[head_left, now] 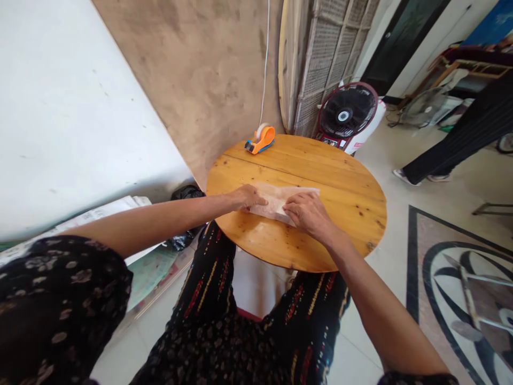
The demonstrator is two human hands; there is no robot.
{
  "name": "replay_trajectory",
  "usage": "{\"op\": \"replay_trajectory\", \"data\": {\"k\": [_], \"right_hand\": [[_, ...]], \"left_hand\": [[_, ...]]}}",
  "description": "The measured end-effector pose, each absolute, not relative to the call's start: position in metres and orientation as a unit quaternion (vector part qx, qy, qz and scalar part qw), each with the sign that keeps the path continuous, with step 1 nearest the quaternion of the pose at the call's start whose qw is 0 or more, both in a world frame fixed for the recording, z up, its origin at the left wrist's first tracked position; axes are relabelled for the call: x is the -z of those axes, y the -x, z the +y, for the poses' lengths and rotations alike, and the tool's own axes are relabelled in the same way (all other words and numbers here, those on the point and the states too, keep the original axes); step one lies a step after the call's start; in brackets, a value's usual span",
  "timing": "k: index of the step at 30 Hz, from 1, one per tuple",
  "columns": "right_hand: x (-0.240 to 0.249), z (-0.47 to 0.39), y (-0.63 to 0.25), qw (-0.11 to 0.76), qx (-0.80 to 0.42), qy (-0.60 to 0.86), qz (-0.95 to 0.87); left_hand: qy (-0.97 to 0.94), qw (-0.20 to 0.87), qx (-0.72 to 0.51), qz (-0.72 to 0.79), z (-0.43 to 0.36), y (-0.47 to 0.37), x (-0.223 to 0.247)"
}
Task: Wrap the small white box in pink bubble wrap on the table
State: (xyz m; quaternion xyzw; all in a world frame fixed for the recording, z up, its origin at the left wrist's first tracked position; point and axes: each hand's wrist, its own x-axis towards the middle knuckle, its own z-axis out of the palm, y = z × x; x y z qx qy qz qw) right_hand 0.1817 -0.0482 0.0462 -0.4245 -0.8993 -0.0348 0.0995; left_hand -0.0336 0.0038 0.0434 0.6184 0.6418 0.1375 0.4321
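Note:
A strip of thin, whitish, see-through wrapping (272,207) lies flat across the round wooden table (336,176), close to its near edge. At the strip's left end my left hand (249,197) presses down, its fingers bent and together on the wrapping. My right hand (306,211) is on the right part, fingers curled and pinching the near side of the wrapping. What lies inside the wrapping is too faint to make out. An orange tape dispenser (264,140) with a roll of tape stands at the table's far left edge.
Beyond the table stand a dark red fan (343,115) and a woven rack (326,59). Stacked papers (120,214) and a black bag (182,239) lie at the left. A person's dark-trousered leg (436,144) shows at the right, near another fan (425,109).

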Motion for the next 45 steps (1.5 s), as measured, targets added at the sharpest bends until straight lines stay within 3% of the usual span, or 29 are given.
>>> {"op": "replay_trajectory", "data": {"k": [11, 27, 45], "right_hand": [[-0.044, -0.047, -0.184, 0.097, 0.036, 0.423, -0.9], [-0.048, -0.048, -0.179, 0.06, 0.046, 0.437, -0.896], [-0.057, -0.051, -0.176, 0.037, 0.044, 0.443, -0.895]], "left_hand": [[-0.461, 0.564, -0.105, 0.677, 0.002, 0.024, -0.043], [-0.468, 0.503, -0.177, 0.705, -0.01, 0.003, -0.045], [-0.582, 0.446, -0.255, 0.63, -0.024, -0.018, -0.055]]}}
